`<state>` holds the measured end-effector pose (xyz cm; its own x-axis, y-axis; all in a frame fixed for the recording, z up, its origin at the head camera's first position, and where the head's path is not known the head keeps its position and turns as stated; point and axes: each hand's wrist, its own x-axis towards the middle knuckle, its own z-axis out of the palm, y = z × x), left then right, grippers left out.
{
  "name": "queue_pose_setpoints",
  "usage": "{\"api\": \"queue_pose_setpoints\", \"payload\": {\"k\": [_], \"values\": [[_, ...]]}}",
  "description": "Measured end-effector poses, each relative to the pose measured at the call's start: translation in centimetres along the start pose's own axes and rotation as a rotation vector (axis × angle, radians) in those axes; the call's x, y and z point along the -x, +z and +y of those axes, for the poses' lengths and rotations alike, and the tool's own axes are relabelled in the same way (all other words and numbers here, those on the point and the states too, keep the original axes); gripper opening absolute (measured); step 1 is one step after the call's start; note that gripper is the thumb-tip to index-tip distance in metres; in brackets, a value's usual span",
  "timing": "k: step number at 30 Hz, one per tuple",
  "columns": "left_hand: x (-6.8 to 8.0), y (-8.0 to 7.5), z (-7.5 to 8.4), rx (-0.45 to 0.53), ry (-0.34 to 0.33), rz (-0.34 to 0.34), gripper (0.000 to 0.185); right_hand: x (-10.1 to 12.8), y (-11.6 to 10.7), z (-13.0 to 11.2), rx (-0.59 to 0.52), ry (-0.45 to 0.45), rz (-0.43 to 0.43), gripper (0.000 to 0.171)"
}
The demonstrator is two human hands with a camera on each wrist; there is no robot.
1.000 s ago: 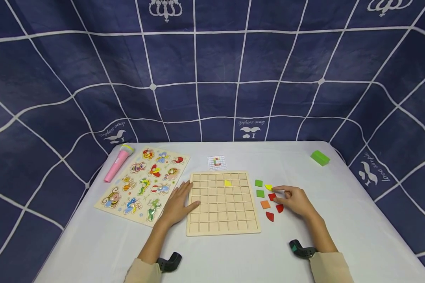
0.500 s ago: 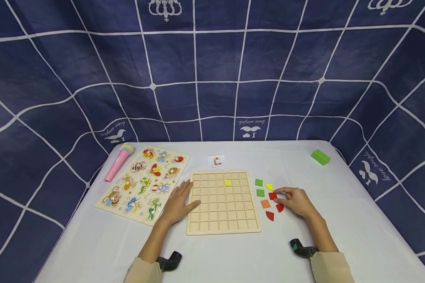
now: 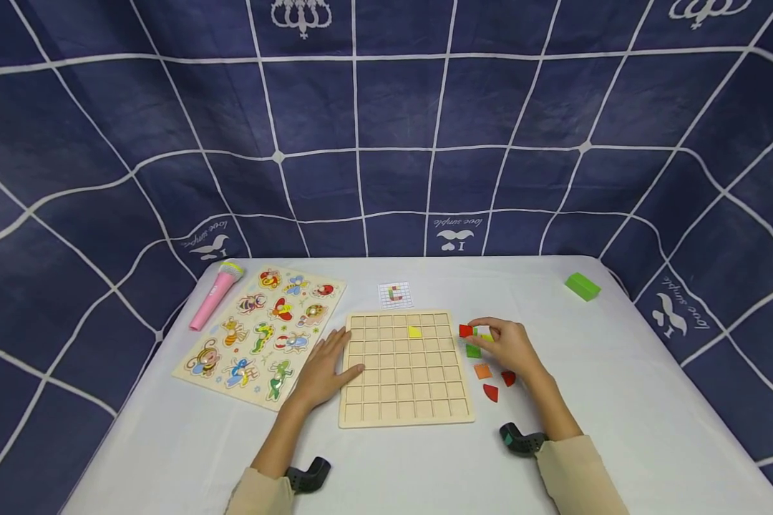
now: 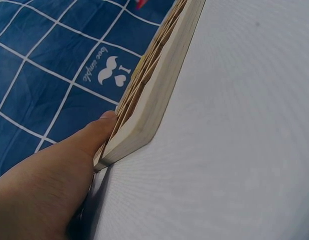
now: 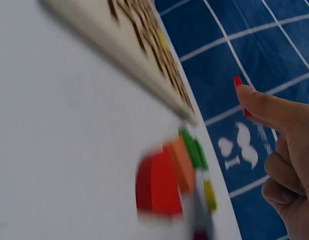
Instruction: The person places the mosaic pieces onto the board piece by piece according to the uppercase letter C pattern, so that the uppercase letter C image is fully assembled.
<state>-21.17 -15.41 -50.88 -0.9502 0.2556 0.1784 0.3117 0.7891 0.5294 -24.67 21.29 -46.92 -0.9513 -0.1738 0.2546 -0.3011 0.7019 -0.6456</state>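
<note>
Since the red tile (image 3: 466, 330) is small, light and stiff, the right hand (image 3: 507, 347) pinches its edges at fingertips; left hand (image 3: 322, 368) lies flat, steadying the grid board (image 3: 404, 411).

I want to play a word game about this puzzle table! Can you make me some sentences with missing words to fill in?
1. The right hand pinches a small ____ piece.
2. The left hand rests on the left edge of the wooden ____ board.
3. The one piece lying in the board is ____.
4. The toy microphone left of the animal puzzle is ____.

Missing words: red; grid; yellow; pink
</note>
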Motion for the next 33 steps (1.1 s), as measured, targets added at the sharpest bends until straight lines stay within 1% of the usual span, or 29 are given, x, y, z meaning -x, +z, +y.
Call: {"api": "queue_pose_setpoints", "payload": {"k": [4, 7, 11, 14, 18, 22, 28, 33], "values": [[0.0, -0.2, -0.2, -0.003, -0.013, -0.004, 0.079, -1.4, 2.1, -2.5, -0.035, -0.019, -0.012, 0.033], [0.0, -0.2, -0.2, -0.001, -0.002, 0.001, 0.079, -2.1, 3.7, -3.9, -0.049, -0.044, -0.012, 0.034], [0.0, -0.2, -0.2, -0.006, -0.001, 0.003, 0.078, -3.1, 5.9, -5.3, -0.062, -0.067, -0.011, 0.032], [0.0, -0.1, -0.1, 0.001, -0.011, 0.005, 0.077, -3.8, 7.3, -6.0, -0.072, -0.074, -0.026, 0.032], [0.1, -0.1, 0.1, 0.016, -0.017, 0.004, 0.078, -4.4, 8.8, -6.2, -0.048, -0.073, -0.062, 0.031], [0.2, 0.0, 0.1, 0.013, -0.024, 0.001, 0.079, -4.6, 9.8, -6.0, 0.006, -0.066, -0.09, 0.029], [0.2, 0.1, 0.1, 0.008, -0.004, 0.016, 0.079, -4.6, 10.2, -5.9, 0.029, -0.078, -0.098, 0.027], [0.1, 0.0, 0.1, 0.003, -0.006, 0.013, 0.079, -4.6, 10.2, -5.7, 0.032, -0.072, -0.102, 0.027]]}}
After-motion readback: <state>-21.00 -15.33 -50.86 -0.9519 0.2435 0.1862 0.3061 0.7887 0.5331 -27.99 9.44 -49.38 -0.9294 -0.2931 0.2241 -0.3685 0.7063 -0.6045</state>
